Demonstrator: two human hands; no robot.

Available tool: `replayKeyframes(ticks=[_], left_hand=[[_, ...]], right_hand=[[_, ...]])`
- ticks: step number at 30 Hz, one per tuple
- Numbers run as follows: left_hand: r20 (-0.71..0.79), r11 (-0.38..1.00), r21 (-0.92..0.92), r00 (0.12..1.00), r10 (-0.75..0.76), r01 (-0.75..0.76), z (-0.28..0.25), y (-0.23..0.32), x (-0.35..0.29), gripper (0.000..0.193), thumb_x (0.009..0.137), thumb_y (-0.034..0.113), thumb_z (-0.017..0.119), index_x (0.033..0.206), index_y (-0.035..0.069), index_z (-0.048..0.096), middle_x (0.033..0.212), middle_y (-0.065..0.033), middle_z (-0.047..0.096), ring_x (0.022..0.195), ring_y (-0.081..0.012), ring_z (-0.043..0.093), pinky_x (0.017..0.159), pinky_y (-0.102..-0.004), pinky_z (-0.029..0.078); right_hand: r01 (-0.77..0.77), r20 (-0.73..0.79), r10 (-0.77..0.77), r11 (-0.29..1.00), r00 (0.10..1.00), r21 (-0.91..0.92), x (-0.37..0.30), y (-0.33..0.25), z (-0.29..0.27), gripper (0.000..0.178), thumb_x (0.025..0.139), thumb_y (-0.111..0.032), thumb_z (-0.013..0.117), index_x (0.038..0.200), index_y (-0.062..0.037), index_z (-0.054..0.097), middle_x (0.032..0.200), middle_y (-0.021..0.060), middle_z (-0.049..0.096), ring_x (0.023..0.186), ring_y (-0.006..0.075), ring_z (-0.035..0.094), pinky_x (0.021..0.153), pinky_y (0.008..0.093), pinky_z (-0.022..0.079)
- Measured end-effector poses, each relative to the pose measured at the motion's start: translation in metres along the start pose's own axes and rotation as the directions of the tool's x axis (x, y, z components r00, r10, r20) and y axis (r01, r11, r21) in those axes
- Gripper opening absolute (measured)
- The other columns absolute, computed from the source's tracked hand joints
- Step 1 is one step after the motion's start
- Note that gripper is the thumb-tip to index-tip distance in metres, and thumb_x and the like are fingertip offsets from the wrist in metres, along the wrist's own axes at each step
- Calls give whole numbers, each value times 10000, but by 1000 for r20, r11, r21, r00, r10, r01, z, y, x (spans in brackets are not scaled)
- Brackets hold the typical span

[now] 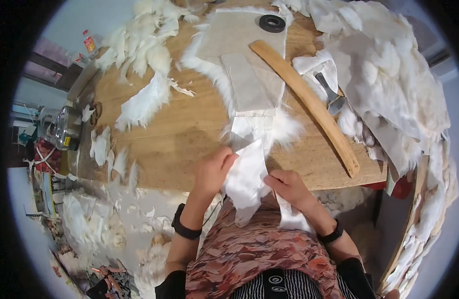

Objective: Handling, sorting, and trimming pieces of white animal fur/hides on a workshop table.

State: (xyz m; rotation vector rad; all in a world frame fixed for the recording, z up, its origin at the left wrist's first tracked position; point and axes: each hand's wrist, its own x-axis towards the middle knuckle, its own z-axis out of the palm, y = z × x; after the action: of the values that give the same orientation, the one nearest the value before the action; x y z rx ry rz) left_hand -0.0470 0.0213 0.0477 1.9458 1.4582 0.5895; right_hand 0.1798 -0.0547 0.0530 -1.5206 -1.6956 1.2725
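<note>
Person's left hand [215, 168]: pinching left edge of a glossy white, pointed sheet [246, 174] | right hand [291, 188]: pinching its right edge | sheet: between both, equally near, at the brown wooden table's [159, 154] near edge, long axis toward the beige-backed, white-furred pelt [232, 37] ahead

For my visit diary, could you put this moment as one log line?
left hand: holds white piece, left edge; right hand: at its right edge; table: curved wooden bar, black ring, white fur pieces
</note>
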Motion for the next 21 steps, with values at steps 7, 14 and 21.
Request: replayKeyframes(ticks=[7,14,21], left_hand=[[336,784,-575,941,-33,233,-29,-17,15,206,833,108,734,1001,50,630,741,-43,607,716,-99,568,657,-269,469],[195,950,-312,978,69,-5,-20,-15,28,115,832,76,713,901,25,636,726,-26,607,694,-82,562,629,-244,450],[43,951,-308,998,46,-31,-4,-34,-6,137,834,149,714,872,58,619,660,-96,603,570,-187,577,544,-312,441]], right_hand=[[-309,87,312,789,946,530,-5,12,32,329,987,-275,571,763,-36,597,645,21,604,525,75,526,500,220,409],[-442,177,434,647,883,621,-13,-3,57,280,974,-251,582,864,-4,655,692,50,651,568,89,572,515,247,430],[-220,-109,367,742,924,633,-6,-7,8,218,937,-207,626,888,-4,690,722,24,639,633,89,571,581,250,445]])
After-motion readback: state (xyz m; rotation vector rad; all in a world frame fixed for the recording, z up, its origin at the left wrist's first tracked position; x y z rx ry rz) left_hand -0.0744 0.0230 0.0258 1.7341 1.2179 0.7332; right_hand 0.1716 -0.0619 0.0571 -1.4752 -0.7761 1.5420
